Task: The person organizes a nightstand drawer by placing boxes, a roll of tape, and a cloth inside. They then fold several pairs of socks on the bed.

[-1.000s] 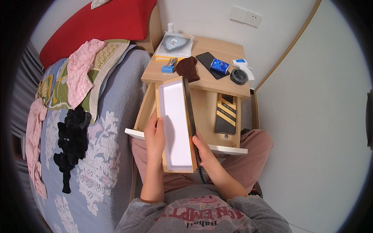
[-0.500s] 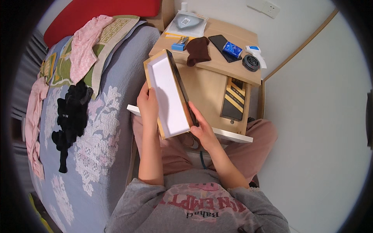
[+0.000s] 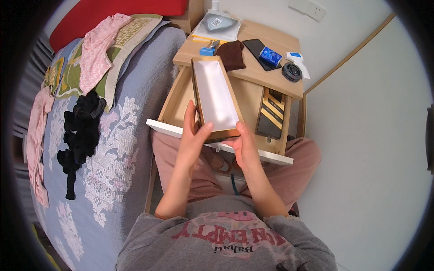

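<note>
A long open box [image 3: 218, 95], white inside with gold rims and dark outer walls, is held tilted over the pulled-out drawer [image 3: 181, 101]. Nothing lies in it. My left hand [image 3: 193, 137] grips its near left corner, thumb on the near rim and fingers along the left side. At the near right corner, my right hand [image 3: 244, 147] holds it with the thumb up at the rim and the fingers underneath. A flat black box with gold stripes [image 3: 271, 117] rests in the right part of the drawer.
On the nightstand top [image 3: 266, 34] are a brown cloth [image 3: 231, 55], a blue clip [image 3: 208, 50], a phone [image 3: 254, 46], a blue tissue pack [image 3: 270, 56], a white thermometer [image 3: 296, 58] and a dark round coil [image 3: 291, 72]. Black clothing [image 3: 82, 128] lies on the bed [image 3: 124, 86].
The box has turned more upright and shifted right, its opening now facing me. My left hand has slid down from its left side to the near corner.
</note>
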### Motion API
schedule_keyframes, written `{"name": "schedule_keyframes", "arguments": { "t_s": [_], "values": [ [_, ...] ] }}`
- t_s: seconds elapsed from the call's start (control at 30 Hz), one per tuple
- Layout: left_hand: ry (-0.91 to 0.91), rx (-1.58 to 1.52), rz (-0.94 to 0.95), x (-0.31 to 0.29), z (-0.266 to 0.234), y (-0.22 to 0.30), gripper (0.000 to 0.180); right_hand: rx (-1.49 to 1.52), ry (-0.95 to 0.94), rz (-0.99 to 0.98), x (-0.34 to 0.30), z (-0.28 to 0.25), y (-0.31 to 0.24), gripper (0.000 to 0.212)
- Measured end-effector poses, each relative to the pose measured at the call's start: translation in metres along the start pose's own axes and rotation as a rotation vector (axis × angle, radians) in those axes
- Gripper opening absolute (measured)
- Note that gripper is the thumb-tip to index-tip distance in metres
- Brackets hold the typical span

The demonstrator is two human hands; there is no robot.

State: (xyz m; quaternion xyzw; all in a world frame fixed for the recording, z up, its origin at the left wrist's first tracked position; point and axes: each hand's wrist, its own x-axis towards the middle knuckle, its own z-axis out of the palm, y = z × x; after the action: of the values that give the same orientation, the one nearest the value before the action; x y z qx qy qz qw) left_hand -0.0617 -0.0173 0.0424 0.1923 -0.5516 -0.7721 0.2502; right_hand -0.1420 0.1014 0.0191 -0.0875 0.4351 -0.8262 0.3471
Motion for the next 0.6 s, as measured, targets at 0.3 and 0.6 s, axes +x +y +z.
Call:
{"name": "schedule_keyframes", "arguments": {
  "t_s": [0.3, 0.6],
  "values": [
    [0.069, -0.272, -0.082, -0.016, 0.011, -0.001, 0.082, 0.017, -0.026, -0.025, -0.003, 0.016, -0.010, 0.057],
    [0.096, -0.380, -0.046, -0.018, 0.015, -0.010, 0.075, -0.007, -0.074, -0.053, -0.003, 0.013, -0.011, 0.065]
  ]
}}
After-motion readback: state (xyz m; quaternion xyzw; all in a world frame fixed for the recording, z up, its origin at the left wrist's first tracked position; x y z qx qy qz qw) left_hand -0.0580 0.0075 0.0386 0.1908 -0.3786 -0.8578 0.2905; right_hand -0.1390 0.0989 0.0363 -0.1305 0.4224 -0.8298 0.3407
